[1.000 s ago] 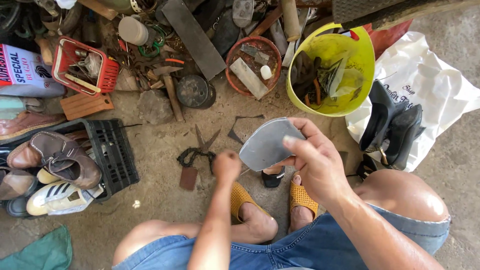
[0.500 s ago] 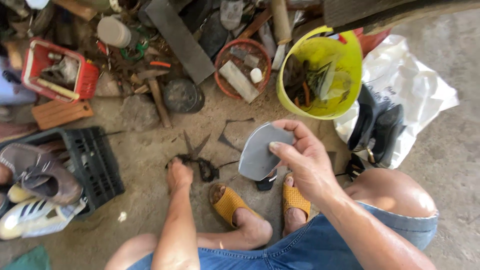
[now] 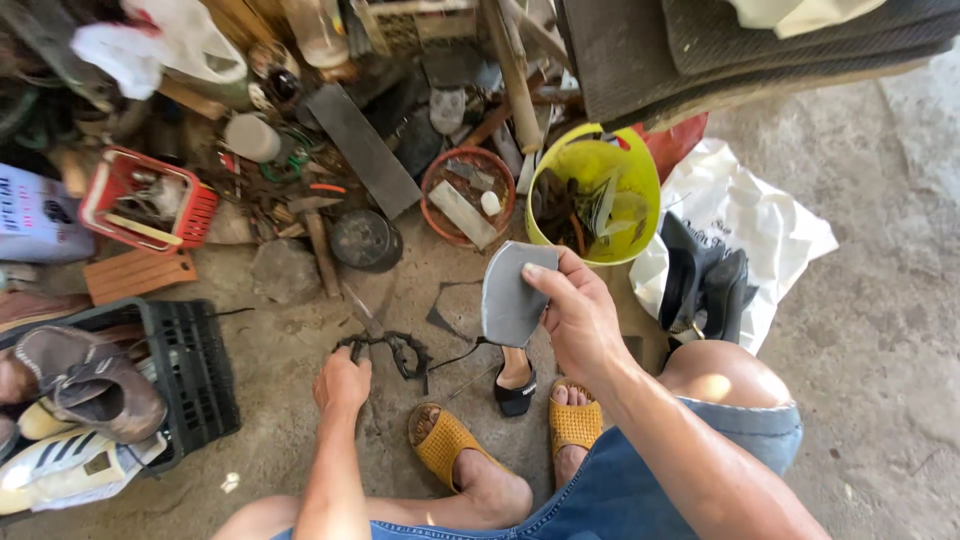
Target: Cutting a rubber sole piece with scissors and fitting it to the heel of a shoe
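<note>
Head view looking straight down at someone sitting low on a concrete floor (image 3: 860, 300), yellow sandals (image 3: 445, 440) on, surrounded by cobbler-type clutter. Right hand (image 3: 580, 320) is holding up a grey piece of sole material (image 3: 510, 293), thumb on the face and fingers curled behind it, so it's pinched by its right edge, up off the floor in front of the yellow bucket (image 3: 640, 170). Left hand (image 3: 342, 382) is down on the floor, fingers closed around the handles of a pair of big dark shears (image 3: 385, 345) lying between the sandals and a small round tin (image 3: 366, 240). If it were me, I'd get a full grip through the shear loops before lifting, and keep the grey piece pinched near its edge so the fingers stay out of the blade path. Around them: a red plastic basket (image 3: 150, 200) of odds and ends, a terracotta-coloured bowl (image 3: 470, 195) with scraps, a black crate (image 3: 190, 370) with brown shoes (image 3: 95, 380) piled on it, and black shoes (image 3: 705, 290) on a white bag (image 3: 770, 225).
</note>
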